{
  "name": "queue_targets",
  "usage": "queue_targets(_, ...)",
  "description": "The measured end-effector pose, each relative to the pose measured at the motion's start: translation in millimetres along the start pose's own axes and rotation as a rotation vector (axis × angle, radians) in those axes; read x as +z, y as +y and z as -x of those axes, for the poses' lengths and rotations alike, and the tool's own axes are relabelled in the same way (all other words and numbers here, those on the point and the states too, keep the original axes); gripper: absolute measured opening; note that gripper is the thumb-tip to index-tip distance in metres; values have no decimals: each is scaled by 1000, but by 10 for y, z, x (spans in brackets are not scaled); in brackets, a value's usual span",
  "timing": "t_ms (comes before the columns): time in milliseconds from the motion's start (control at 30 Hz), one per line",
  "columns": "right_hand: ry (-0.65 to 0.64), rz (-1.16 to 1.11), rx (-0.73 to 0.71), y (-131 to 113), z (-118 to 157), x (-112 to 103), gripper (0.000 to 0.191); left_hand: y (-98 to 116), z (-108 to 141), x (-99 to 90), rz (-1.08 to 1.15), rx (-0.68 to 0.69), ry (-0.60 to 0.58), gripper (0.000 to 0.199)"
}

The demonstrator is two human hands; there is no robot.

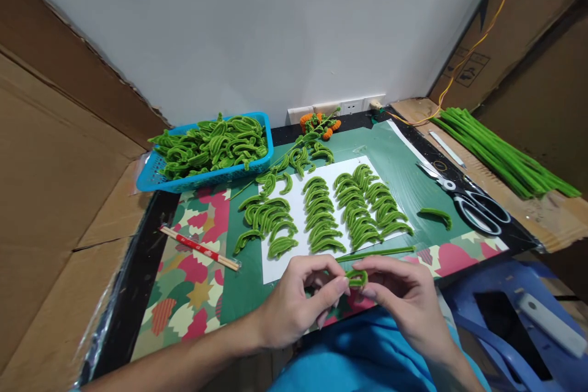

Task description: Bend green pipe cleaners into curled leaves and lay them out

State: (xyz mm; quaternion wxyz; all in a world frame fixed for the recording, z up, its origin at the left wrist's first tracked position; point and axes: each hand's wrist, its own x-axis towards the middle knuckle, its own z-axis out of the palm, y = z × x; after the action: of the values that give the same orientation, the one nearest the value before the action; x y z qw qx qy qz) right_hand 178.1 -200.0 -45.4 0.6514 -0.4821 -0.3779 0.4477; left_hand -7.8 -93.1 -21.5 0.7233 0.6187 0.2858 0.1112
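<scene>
Between my two hands is a small looped piece of green pipe cleaner [357,278]. My left hand [305,297] pinches its left end between thumb and fingers. At the loop's right end, my right hand [402,294] has its thumb and fingertips closed on it. Just beyond my hands, straight green pipe cleaners [381,253] lie along the near side of the white sheet [298,220]. Curved green leaf shapes [324,220] rest on that sheet in several columns. One more bent green piece [436,215] lies to the right.
A blue basket [206,181] heaped with green pieces stands back left. Wrapped chopsticks [199,248] lie at left. Scissors [459,196], a white pen [446,148] and a green stem bundle [505,153] are at right. Orange flowers [319,124] lie near the wall sockets.
</scene>
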Motion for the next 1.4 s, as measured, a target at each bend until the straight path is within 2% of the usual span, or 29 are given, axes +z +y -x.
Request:
queue_targets(333, 121, 43, -69, 29, 16, 94, 5, 34, -2, -31, -45, 7, -64, 46)
queue_targets(500, 137, 62, -109, 33, 18, 131, 2, 51, -1, -37, -61, 18, -70, 47)
queue_targets(700, 166, 124, -157, 39, 25, 138, 4, 53, -7, -30, -67, 23, -65, 47)
queue_targets(833, 162, 127, -189, 56, 44, 134, 12, 41, -7, -27, -45, 32, -61, 45)
queue_targets(1133, 202, 311, -361, 110, 66, 141, 19, 28, 3, 7, -62, 46, -2, 44)
queue_targets(1400, 87, 231, -271, 90, 51, 82, 16, -44, -21, 37, 38, 81, 118, 39)
